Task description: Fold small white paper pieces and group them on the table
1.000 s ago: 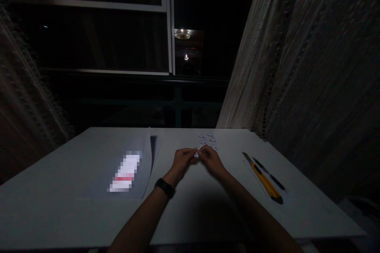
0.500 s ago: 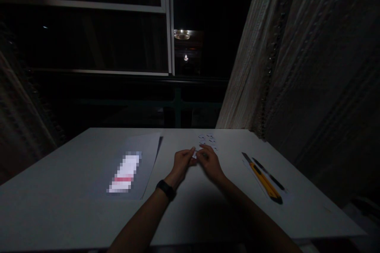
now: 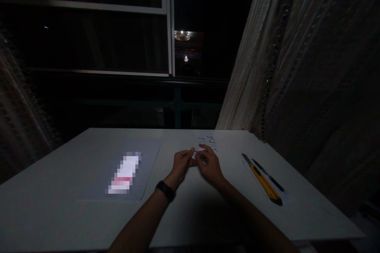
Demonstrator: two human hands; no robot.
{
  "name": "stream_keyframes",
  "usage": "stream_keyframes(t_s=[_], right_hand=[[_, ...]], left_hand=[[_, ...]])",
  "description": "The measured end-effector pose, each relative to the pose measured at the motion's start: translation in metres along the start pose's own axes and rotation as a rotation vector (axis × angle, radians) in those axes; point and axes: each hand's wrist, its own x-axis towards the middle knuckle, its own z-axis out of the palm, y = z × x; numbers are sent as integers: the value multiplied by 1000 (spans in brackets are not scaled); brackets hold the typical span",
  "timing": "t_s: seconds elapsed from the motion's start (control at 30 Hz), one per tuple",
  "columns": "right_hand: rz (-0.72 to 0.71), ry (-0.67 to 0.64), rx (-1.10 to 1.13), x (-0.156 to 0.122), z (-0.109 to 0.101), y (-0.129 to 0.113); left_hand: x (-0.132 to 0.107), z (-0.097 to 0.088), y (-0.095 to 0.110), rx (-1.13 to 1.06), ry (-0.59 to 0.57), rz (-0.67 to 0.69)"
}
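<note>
**Scrap (image 3: pixel 195 152) pinched between two hands**

Scrap is sitting at the meeting fingertips, just above the table's (image 3: pixel 59 221) middle. Judged risk: being so small and dimly lit, it could be slipping or tearing if either hand pulls unevenly, then getting lost among the loose bits (image 3: pixel 208 140) just beyond. Sheet (image 3: pixel 148 166) is lying at left. Left hand (image 3: pixel 181 164), watch (image 3: pixel 165 189) on its wrist, is pinching narrowly; right hand (image 3: pixel 210 165) is curling in to grip the same scrap. Knife (image 3: pixel 263 180) and pen (image 3: pixel 268 175) are lying well apart at right.
</note>
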Motion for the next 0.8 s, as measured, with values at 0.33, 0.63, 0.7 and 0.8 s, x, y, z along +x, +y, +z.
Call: stream_keyframes(t_s=[0.33, 0.63, 0.7, 0.8], right_hand=[[41, 4, -16, 0, 2, 2], [43, 40, -6, 1, 1, 0], [48, 27, 22, 3, 0, 2], [70, -36, 127, 9, -3, 9]], left_hand=[[-1, 3, 4, 27, -19, 4], [2, 0, 0, 124, 15, 47], [3, 0, 3, 126, 25, 46], [3, -1, 6, 98, 46, 28]])
